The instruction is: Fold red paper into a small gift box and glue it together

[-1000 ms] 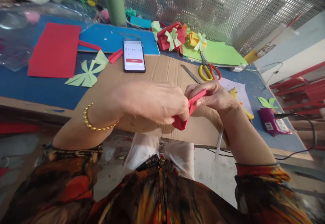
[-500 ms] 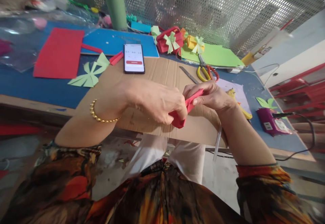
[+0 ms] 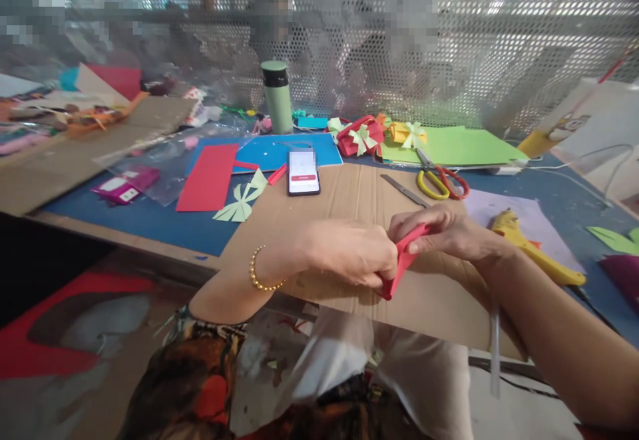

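Observation:
A small folded piece of red paper point(image 3: 405, 253) is held between both hands over the cardboard sheet point(image 3: 344, 194). My left hand point(image 3: 349, 253), with a gold bead bracelet at the wrist, has its fingers bent around the paper's lower end; its fingertips are partly hidden. My right hand point(image 3: 439, 230) pinches the upper end between thumb and fingers. Just beyond that hand lie scissors point(image 3: 433, 184) with yellow and red handles and a grey metal blade point(image 3: 404, 190). A yellow glue gun point(image 3: 534, 250) rests to the right on pale purple paper.
A phone point(image 3: 303, 177) lies at the cardboard's far edge. Left of it are a light green paper bow point(image 3: 239, 202) and a red paper sheet point(image 3: 210, 177). Farther back stand a green bottle point(image 3: 278, 104) and red and yellow paper pieces with bows point(image 3: 363, 137), beside green sheets point(image 3: 464, 144).
The camera view has tilted up and swung left, so things sit lower and farther right in the picture. Both hands keep hold of the red paper, which is turned slightly.

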`<state>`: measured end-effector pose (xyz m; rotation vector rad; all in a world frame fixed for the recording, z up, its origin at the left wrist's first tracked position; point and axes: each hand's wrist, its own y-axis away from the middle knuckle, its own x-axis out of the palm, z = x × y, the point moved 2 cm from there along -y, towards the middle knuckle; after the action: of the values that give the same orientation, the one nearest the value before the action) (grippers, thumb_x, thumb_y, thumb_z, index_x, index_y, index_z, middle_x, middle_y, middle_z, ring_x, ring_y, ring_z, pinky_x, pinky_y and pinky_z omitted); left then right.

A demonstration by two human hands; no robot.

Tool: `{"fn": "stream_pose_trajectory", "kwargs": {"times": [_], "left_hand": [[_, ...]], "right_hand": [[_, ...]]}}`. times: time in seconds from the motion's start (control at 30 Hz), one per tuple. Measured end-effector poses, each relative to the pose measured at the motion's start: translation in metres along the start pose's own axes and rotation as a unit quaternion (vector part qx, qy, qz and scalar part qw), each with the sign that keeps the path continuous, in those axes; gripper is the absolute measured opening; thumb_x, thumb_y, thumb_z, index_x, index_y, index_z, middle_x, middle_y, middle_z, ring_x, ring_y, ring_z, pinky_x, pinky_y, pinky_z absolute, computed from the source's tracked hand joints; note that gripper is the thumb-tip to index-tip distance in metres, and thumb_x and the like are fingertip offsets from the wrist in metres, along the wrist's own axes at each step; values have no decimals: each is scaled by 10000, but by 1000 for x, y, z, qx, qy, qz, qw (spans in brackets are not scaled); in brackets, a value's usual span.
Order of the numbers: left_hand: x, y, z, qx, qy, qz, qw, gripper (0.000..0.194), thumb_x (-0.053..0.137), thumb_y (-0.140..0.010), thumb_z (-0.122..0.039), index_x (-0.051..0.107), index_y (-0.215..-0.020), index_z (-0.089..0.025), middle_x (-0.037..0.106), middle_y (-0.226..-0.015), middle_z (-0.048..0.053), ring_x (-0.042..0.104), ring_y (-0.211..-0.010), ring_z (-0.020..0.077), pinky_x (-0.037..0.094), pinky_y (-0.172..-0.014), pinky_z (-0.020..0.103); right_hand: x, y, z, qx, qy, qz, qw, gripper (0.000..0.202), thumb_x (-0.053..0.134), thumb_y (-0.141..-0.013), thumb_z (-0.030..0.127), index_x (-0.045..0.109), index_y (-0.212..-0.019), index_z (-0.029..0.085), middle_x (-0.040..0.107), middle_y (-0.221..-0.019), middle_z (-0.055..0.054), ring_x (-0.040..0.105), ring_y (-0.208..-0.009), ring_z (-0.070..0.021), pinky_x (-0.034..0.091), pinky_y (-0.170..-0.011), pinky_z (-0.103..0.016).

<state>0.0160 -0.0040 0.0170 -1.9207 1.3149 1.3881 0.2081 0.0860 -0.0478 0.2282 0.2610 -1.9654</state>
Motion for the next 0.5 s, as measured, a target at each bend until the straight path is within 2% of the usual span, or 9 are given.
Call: {"fn": "stream_pose_trajectory", "kwargs": {"times": [0.13,0.23,0.37,0.5], "left_hand": [[2,-2,2,26,46,15,998,233,700,-900,-57,841,-864,-239,806,-773,-3,612,-578,139,420,-598,284],[4,-4,4,24,51,18,998,219,710,-894,-53,840,-844,-223,800,-758,-1,610,-580,138,426,-618,285],[3,-5,6,31,71,18,997,139,787,-894,-149,821,-781,-223,772,-708,-9,588,-570,129,402,-608,277],[0,-6,9,44,94,-3,995,181,798,-905,-222,800,-724,-218,725,-643,-11,553,-560,121,379,-613,278]], "right_hand": [[1,0,1,19,-14,9,1000,244,831,-889,422,840,-933,183,764,-926,-69,698,-874,-176,558,-792,-329],[2,0,4,22,-19,6,1000,236,837,-885,409,839,-914,175,765,-916,-65,696,-864,-169,553,-792,-325],[3,-1,5,19,-27,-4,999,229,853,-868,398,844,-919,174,780,-925,-68,709,-871,-174,561,-802,-332],[2,0,6,1,-36,-26,999,222,876,-841,399,849,-887,183,780,-878,-55,716,-836,-169,571,-780,-316]]}}
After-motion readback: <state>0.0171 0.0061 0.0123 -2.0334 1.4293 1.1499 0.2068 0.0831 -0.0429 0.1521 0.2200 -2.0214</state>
